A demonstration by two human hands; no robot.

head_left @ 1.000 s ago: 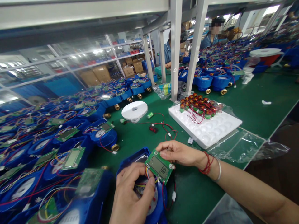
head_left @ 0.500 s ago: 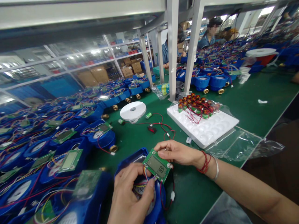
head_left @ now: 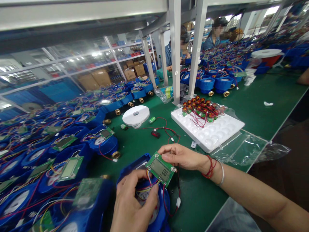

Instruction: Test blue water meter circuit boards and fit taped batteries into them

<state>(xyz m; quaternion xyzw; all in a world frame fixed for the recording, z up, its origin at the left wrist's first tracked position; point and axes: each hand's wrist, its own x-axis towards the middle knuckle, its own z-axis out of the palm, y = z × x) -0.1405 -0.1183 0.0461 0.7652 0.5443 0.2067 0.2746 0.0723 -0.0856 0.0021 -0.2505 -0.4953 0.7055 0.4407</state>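
My right hand (head_left: 182,157) pinches the top edge of a green circuit board (head_left: 160,169) with a grey LCD that reads "00". The board hangs tilted over an open blue water meter (head_left: 147,196) on the green bench, tied to it by coloured wires. My left hand (head_left: 135,203) is curled over the meter's dial, its fingers closed on the wires under the board. A red lead with a white plug (head_left: 178,202) hangs beside the meter.
Several blue meters with green boards (head_left: 70,167) crowd the left of the bench. A white foam tray (head_left: 212,130) carries red coils (head_left: 200,108), beside a clear bag (head_left: 243,148). A white tape roll (head_left: 135,116) and red wires (head_left: 166,130) lie ahead. Two people work beyond the posts (head_left: 175,51).
The view has drifted slightly; the board and both hands sit a little further left and up. My grip on the board and wires is the same.
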